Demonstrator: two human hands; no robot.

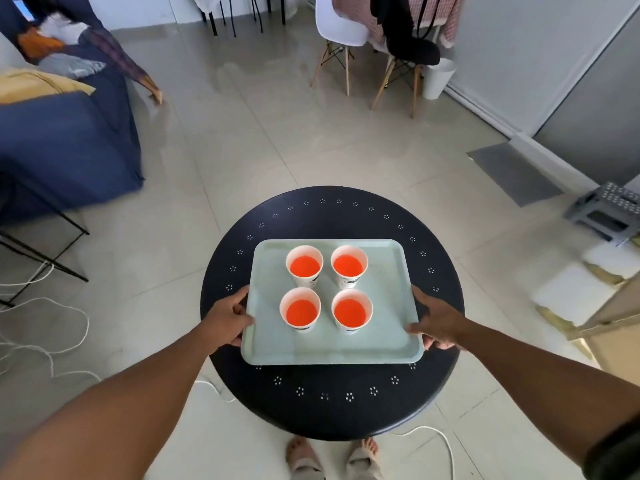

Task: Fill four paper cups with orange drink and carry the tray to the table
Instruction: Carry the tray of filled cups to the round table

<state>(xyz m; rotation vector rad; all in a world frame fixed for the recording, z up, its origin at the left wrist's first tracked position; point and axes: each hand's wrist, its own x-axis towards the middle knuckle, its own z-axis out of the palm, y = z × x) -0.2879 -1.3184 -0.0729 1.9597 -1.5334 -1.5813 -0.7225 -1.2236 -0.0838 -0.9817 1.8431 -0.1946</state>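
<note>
A pale green rectangular tray [381,337] sits over the round black table [332,403] in the lower middle of the head view. On it stand several white paper cups in a square, each holding orange drink: back left cup [304,265], back right cup [348,266], front left cup [300,310], front right cup [351,311]. My left hand [227,318] grips the tray's left edge. My right hand [437,322] grips its right edge. Whether the tray rests on the table or hovers just above it, I cannot tell.
A blue sofa [65,140] stands at the left with white cord [52,323] loose on the tiled floor. White chairs [343,29] and a white bin [437,77] are at the back. A grey step stool [609,216] sits at the right. Another person's foot [156,95] rests near the sofa.
</note>
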